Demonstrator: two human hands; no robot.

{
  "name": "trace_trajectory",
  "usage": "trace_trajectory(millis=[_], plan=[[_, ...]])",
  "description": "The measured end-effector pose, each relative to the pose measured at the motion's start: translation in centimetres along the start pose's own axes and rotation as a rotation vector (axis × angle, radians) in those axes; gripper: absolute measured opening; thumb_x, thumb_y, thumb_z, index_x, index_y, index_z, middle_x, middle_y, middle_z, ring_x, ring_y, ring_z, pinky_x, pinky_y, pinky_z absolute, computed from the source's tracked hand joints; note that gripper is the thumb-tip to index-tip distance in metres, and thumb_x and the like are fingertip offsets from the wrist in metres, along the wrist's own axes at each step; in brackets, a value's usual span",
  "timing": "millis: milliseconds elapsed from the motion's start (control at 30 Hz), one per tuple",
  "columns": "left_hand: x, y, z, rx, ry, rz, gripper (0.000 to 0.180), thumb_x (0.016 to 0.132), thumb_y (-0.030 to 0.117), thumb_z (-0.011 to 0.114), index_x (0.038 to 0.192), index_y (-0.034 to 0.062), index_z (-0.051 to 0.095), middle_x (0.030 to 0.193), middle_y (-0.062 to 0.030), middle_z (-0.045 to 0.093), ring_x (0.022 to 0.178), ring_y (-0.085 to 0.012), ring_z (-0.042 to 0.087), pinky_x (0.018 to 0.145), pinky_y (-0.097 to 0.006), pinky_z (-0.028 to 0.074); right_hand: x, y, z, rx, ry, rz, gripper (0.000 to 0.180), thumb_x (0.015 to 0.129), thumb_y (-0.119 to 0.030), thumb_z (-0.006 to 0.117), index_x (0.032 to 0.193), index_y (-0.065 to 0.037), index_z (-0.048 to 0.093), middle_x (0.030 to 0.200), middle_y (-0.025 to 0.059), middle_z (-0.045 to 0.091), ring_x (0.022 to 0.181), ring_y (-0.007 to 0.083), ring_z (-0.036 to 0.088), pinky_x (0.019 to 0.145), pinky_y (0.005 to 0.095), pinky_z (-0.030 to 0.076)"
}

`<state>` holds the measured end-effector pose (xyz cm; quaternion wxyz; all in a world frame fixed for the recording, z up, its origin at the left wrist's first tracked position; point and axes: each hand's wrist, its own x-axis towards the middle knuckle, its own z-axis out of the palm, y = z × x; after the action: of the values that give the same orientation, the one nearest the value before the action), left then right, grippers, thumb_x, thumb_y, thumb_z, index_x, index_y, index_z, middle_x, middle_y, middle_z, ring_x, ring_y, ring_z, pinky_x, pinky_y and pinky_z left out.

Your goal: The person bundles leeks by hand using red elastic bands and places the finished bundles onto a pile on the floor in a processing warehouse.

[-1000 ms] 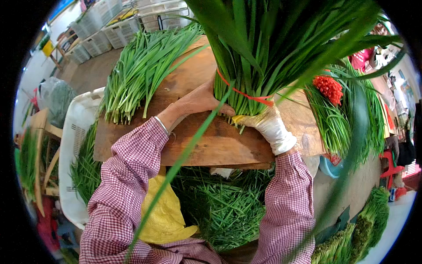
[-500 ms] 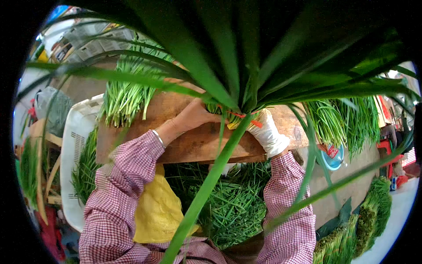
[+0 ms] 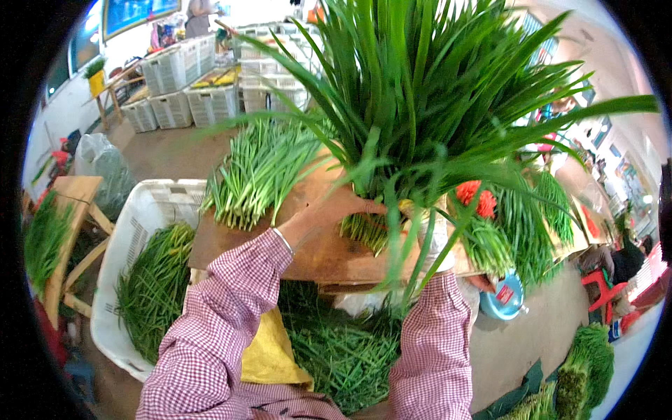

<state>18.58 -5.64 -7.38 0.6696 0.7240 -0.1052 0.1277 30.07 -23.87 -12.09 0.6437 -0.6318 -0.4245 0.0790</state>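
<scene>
A large bunch of garlic chives (image 3: 420, 91) stands upright over the wooden board (image 3: 308, 259), its leaves fanning out at the top. My left hand (image 3: 332, 210), bare with a silver bracelet at the wrist, is closed around the left side of its lower part. Around the right side is my right hand (image 3: 432, 234), in a white glove and partly hidden by drooping leaves. The pale cut stem ends (image 3: 365, 233) show below my left hand, close to the board. Left of my hands, a pile of chives (image 3: 262, 175) lies on the board.
A white crate (image 3: 112, 280) with loose greens stands at the left. Trimmed leaves (image 3: 350, 357) heap up below the board, beside a yellow cloth (image 3: 276, 350). More chives (image 3: 518, 217), a bundle of red ties (image 3: 477, 199) and a blue basin (image 3: 502, 297) are at the right.
The bunch, which leaned toward me with leaves across the view, now stands more upright and farther away. The view has risen, showing stacked crates behind. Both hands keep hold.
</scene>
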Motion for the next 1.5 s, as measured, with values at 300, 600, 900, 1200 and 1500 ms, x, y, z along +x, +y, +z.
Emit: trace_trajectory(millis=[300, 600, 900, 1200, 1500], plan=[[3.6, 6.3, 0.3, 0.281, 0.023, 0.283, 0.088, 0.061, 0.025, 0.082, 0.130, 0.0030, 0.032, 0.125, -0.0130, 0.046, 0.115, -0.0232, 0.044, 0.100, -0.034, 0.034, 2.0, -8.0, -1.5, -1.008, 0.221, -0.359, 0.023, 0.084, -0.009, 0.053, 0.106, -0.009, 0.059, 0.093, 0.0068, 0.066, 0.076, 0.0196, 0.064, 0.068, 0.0293, 0.051], [6.2, 9.4, 1.5, 0.119, 0.139, 0.493, 0.072, 0.067, 0.026, 0.078, 0.125, 0.0019, 0.042, 0.116, -0.0129, 0.055, 0.105, -0.0209, 0.053, 0.096, -0.033, 0.039, 5.2, -11.3, 0.1, -0.007, 0.556, -0.138, 0.041, 0.091, -0.021, 0.051, 0.126, -0.002, 0.043, 0.117, 0.0113, 0.052, 0.105, 0.0189, 0.049, 0.090, 0.0297, 0.040], [7.0, 14.3, 5.0, 0.028, 0.040, 0.742, 0.048, 0.080, 0.020, 0.067, 0.120, 0.0009, 0.048, 0.104, -0.0110, 0.061, 0.088, -0.0175, 0.060, 0.078, -0.028, 0.049, 4.5, -17.9, -1.3, 0.161, 0.382, -0.382, 0.031, 0.093, -0.023, 0.048, 0.117, -0.005, 0.055, 0.108, 0.0098, 0.060, 0.090, 0.0117, 0.057, 0.080, 0.0252, 0.046], [8.5, 10.8, 6.9, -0.214, -0.053, 0.528, 0.046, 0.084, 0.016, 0.061, 0.122, -0.0023, 0.042, 0.109, -0.0094, 0.058, 0.089, -0.0162, 0.059, 0.078, -0.027, 0.050, 5.9, -11.0, -4.0, -0.196, 0.698, -0.436, 0.025, 0.087, -0.021, 0.053, 0.107, -0.006, 0.056, 0.094, 0.0084, 0.063, 0.082, 0.0180, 0.059, 0.075, 0.0294, 0.048], [4.6, 10.5, 3.8, -0.160, 0.139, 0.294, 0.050, 0.080, 0.028, 0.067, 0.119, 0.0018, 0.049, 0.102, -0.0104, 0.061, 0.087, -0.0155, 0.059, 0.076, -0.027, 0.050, 7.2, -14.7, 0.5, -0.310, 0.435, -0.377, 0.022, 0.077, -0.018, 0.062, 0.096, -0.010, 0.056, 0.085, 0.0078, 0.063, 0.074, 0.0228, 0.061, 0.066, 0.0345, 0.051]])
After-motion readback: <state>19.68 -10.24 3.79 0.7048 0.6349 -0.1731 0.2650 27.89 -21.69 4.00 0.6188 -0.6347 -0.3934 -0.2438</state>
